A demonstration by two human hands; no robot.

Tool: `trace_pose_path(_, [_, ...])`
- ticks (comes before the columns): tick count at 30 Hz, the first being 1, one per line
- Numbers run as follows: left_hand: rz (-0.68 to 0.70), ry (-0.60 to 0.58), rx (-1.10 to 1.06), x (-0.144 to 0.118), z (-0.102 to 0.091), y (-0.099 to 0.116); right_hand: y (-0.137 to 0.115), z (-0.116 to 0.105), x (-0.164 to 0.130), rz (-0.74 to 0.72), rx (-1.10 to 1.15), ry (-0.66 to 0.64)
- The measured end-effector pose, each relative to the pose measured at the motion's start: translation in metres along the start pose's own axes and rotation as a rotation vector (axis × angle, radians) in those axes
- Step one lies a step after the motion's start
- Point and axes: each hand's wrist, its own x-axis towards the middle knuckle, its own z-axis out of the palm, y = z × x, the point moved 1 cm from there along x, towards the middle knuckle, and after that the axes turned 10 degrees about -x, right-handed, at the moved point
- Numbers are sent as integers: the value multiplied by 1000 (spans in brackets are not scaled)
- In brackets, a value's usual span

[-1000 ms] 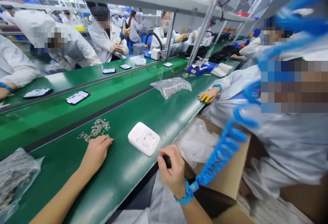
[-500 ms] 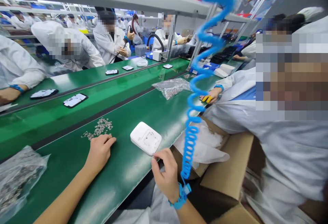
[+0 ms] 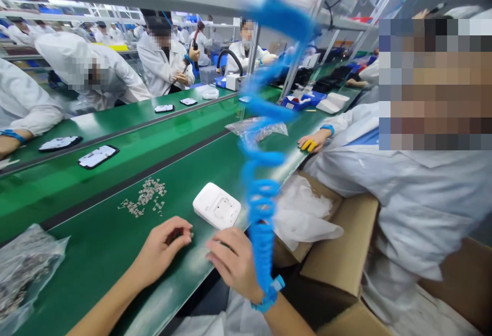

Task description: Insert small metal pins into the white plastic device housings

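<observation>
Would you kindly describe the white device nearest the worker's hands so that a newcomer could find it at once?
Start at the long green conveyor table and follow its near edge to the person's right hand. Just beyond its fingers lies the white rounded-square plastic housing, flat on the green surface. Unlike the dark-framed panels farther off, it is all white.

On the bench (image 3: 115, 233), the white housing (image 3: 216, 205) sits just beyond the right hand (image 3: 234, 264); the left hand (image 3: 161, 251) lies to its left, the scattered small parts (image 3: 146, 197) behind, a parts bag (image 3: 23, 264) far left.
</observation>
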Motion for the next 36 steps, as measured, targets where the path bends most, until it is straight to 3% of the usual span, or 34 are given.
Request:
trace_pose_path(3, [-127, -174, -332, -6, 22, 28, -2, -6, 1, -182, 55, -89])
trace_pose_path(6, [-184, -248, -415, -6, 36, 42, -1, -17, -4, -100, 118, -102])
trace_pose_path(9, [-143, -305, -355, 5, 40, 45, 0, -28, -8, 16, 117, -141])
trace_pose_path(11, [-26, -314, -178, 20, 37, 41, 6, -32, -8, 53, 86, -138])
trace_pose_path(13, [149, -235, 132, 39, 29, 33, 18, -31, -4, 125, 83, -78])
trace_pose_path(16, [368, -160, 585, 63, 18, 16, 43, -20, 5, 375, 126, 50])
trace_pose_path(19, [440, -262, 760, 66, 15, 7, 61, -3, 15, 586, 145, 19])
trace_pose_path(21, [444, -272, 800, 55, 16, 11, 65, 5, 21, 610, 178, -57])
trace_pose_path(28, [378, -184, 826, 8, 21, 44, 65, 9, 36, 336, 205, -217])
trace_pose_path(32, [193, 40, 766, 19, 27, 42, 73, 18, 47, 254, 165, -291])
trace_pose_path(36, [-14, 37, 773, 38, 40, 31, 81, 30, 53, 247, 228, -367])
